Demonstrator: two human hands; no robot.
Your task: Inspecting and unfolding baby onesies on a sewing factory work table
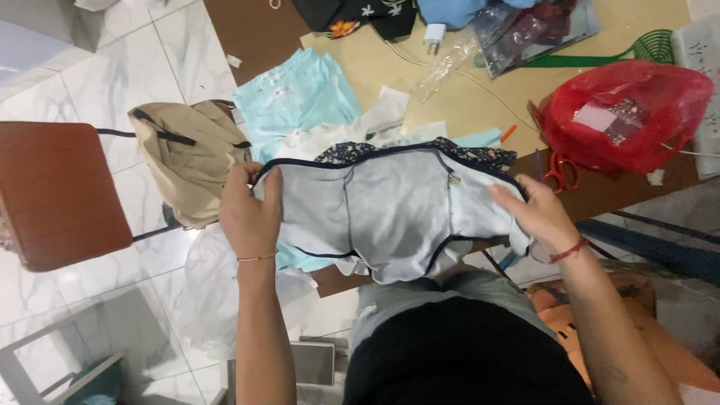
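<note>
In the head view, a pale grey garment (390,214) with dark navy piping is held stretched out between both hands above the near edge of a brown table (600,191). The left hand (250,214) is closed on the garment's left edge, with the fingers curled over the piped hem. The right hand (536,214) is pressed on the right edge, fingers bent around the cloth (a red thread bracelet is seen at that wrist, a thin one at the other).

Behind the garment, a dark floral fabric (487,156) shows along its top edge, and light blue shorts (296,97) lie on the table beyond, partly under white cloth pieces (379,120). A red plastic bag (626,112) sits to the right, with red-handled scissors (559,176) just beside it. A beige bag (191,161) rests on a chair to the left, near a brown stool (56,191).
</note>
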